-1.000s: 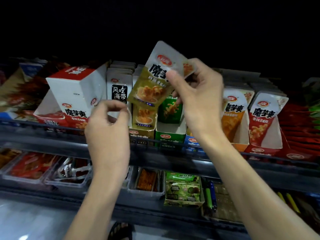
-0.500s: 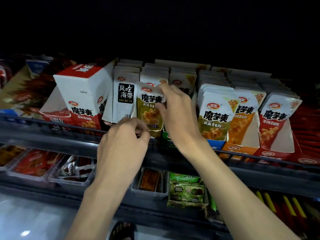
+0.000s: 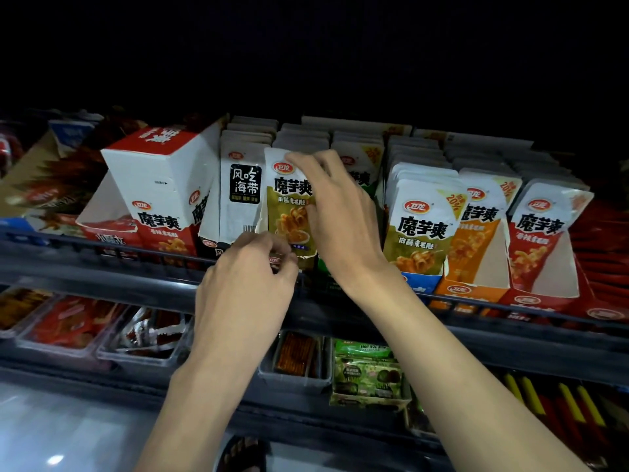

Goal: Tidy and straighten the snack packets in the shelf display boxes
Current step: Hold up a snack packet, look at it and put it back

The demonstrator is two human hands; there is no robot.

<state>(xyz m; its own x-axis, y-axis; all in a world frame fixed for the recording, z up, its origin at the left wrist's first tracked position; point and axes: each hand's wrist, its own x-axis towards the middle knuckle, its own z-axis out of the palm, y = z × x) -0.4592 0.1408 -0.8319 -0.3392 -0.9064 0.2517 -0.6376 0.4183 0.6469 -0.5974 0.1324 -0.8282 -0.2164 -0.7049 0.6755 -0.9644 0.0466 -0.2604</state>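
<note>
The snack packet (image 3: 289, 212), olive-faced, stands at the front of its row on the upper shelf (image 3: 68, 257), just right of a black-labelled packet (image 3: 243, 199). It is judged light, thin, floppy and slick, best taken by its sealed edges. The left hand (image 3: 245, 294) is curled at its lower edge, fingers together; whether anything is pinched cannot be told. The right hand (image 3: 340, 219) pinches its top and right side.

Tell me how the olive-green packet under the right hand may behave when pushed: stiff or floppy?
Probably floppy: the olive-green packet looks like a thin pouch with a wavy lower edge. Likely light, since the right hand holds its top with fingertips. Its glossy face may be slippery.
</note>
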